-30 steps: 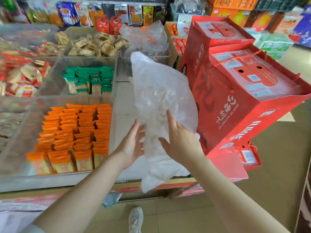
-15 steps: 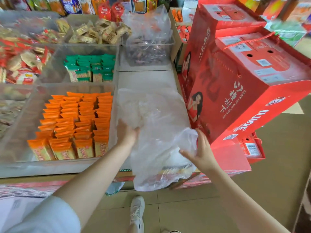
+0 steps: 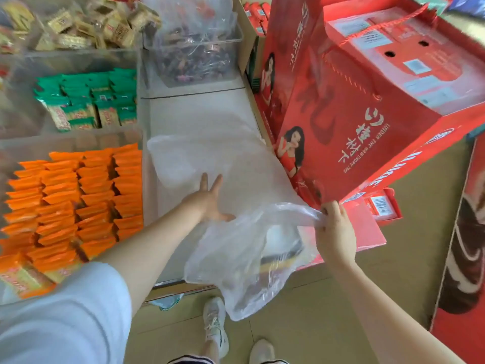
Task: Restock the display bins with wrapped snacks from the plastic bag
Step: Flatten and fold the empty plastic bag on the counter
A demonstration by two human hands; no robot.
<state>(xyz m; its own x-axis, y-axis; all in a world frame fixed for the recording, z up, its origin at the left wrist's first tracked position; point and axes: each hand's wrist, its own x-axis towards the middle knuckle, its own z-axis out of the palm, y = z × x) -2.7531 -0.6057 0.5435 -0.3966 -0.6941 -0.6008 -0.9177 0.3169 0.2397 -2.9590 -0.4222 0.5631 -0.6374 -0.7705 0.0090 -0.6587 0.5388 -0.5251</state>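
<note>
Plastic bag (image 3: 236,206): clear, thin, crumpled, apparently without contents. It lies spread over the bare worktop (image 3: 199,114) just right of the bin of orange wrapped snacks (image 3: 76,203), its near end hanging over the worktop edge. Left grip (image 3: 210,199): fingers spread and straight, palm pressed flat on the bag's middle. Right grip (image 3: 333,227): fingers pinch a gathered edge of the bag, lifted at the bag's right side, beside the red gift box (image 3: 367,122). Green wrapped snacks (image 3: 89,101) sit in the bin beyond the orange ones.
</note>
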